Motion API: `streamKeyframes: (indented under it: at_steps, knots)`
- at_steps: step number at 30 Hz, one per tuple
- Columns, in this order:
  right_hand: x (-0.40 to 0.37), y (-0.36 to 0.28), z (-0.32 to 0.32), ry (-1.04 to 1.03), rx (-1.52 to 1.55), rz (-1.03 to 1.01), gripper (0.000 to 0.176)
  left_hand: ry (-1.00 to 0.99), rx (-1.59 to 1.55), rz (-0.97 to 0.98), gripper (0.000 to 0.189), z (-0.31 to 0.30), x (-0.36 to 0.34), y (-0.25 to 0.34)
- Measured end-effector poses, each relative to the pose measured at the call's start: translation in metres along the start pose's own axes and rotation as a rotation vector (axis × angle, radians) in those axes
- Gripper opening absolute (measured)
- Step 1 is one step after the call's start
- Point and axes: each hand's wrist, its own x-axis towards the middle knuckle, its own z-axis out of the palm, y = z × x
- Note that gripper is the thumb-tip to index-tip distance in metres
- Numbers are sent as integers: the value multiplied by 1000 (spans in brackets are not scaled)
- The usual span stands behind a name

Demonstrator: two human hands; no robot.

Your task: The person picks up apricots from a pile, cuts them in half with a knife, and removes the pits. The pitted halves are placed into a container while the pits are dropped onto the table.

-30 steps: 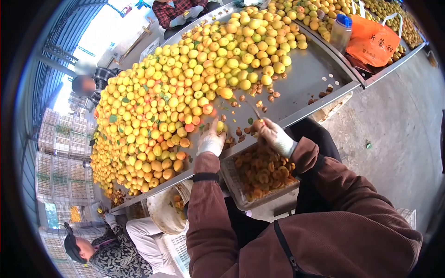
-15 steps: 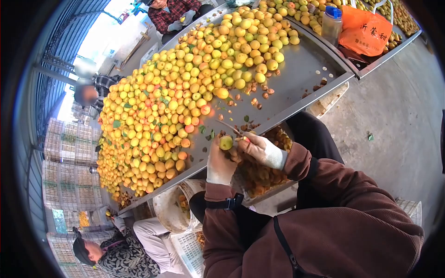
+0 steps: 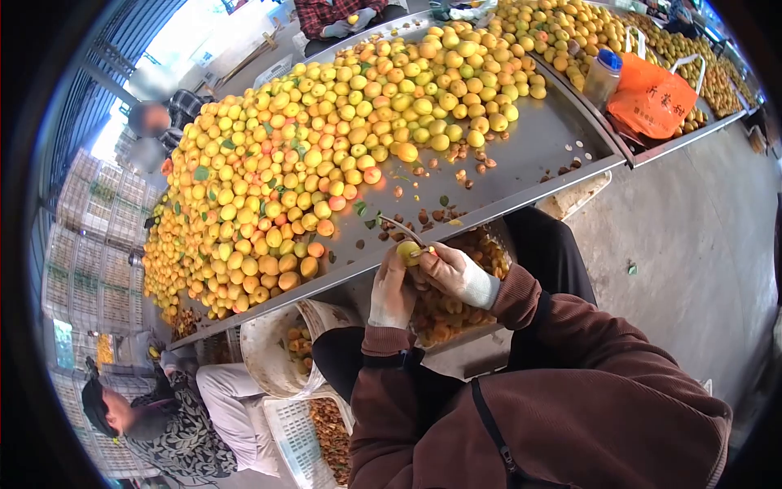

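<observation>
A yellow-green apricot (image 3: 406, 253) is pinched in the fingertips of my left hand (image 3: 393, 295), which wears a pale glove. My right hand (image 3: 463, 277), gloved with the fingertips bare, closes on a thin curved knife (image 3: 402, 226). Its blade points up and left over the table edge, and the handle is mostly hidden in my fingers. Both hands meet at the apricot, just in front of the metal table (image 3: 521, 155). Below them a container holds cut apricot pieces (image 3: 444, 316). A large heap of whole apricots (image 3: 301, 163) covers the table beyond.
Apricot pits (image 3: 423, 217) and leaves lie near the table edge. An orange bag (image 3: 654, 96) and a blue-capped bottle (image 3: 603, 77) stand at the upper right. A white bucket (image 3: 273, 354) and a white crate (image 3: 295, 440) are at lower left, beside a seated person (image 3: 183, 416).
The apricot and knife have come closer together, with the blade now right at the fruit. The whole view has shifted slightly, showing more of the crate at lower left.
</observation>
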Motion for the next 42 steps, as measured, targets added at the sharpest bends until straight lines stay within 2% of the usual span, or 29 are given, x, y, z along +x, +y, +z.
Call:
streamKeyframes:
  at_steps: [1,3,4,5,9,11,14,16,18,20,23,25,26,27,28,29,31,32,33,34,35,36,42]
  knots:
    - [-1,-3,5,37,-3,13,39,-46,68,37,44,-3,-2,1]
    - [1,1,10,66,-13,29,40,-12,87,108,43,1,-5,2]
    - [3,9,9,127,-157,-5,40,18,116,171,41,3,-6,3]
    - [4,15,8,188,-301,-40,41,21,109,174,41,1,-6,4]
    - [1,-3,17,175,-389,-21,41,11,185,215,44,-3,-7,7]
    - [1,-4,22,222,-528,-88,41,6,177,224,45,-5,-6,7]
    - [2,-4,29,263,-552,-87,41,14,287,275,46,-14,-5,4]
    - [4,-1,33,281,-564,-55,39,-2,361,383,44,-17,-4,1]
    - [9,11,35,304,-573,-22,38,14,358,399,43,-19,-2,0]
    - [21,35,32,333,-488,-123,36,28,356,418,42,-20,-2,0]
    - [21,25,35,332,-524,-88,34,42,350,437,36,-23,-1,5]
    - [19,22,30,331,-562,-92,34,120,624,513,34,-22,-2,6]
    - [19,18,24,293,-715,-105,34,104,634,501,34,-20,-3,6]
    - [20,14,18,252,-871,-119,34,179,777,519,33,-13,-4,11]
    - [23,14,12,271,-1027,-237,33,254,919,540,33,-8,-5,14]
    - [23,9,5,233,-1054,-177,32,239,925,544,33,-7,-4,12]
    - [25,6,-1,201,-1079,-137,31,245,457,380,38,-12,0,11]
    - [24,10,2,247,-908,-185,32,246,459,389,38,-15,5,10]
    - [20,11,6,282,-737,-218,33,241,262,344,44,-15,6,8]
    - [14,13,9,273,-736,-208,33,234,67,292,50,-16,4,4]
    - [10,14,13,254,-715,-124,35,168,-2,244,61,-16,3,2]
    - [8,12,16,238,-695,-47,37,166,1,243,61,-15,4,0]
    - [4,12,19,187,-654,-1,43,131,-29,266,65,-8,4,-2]
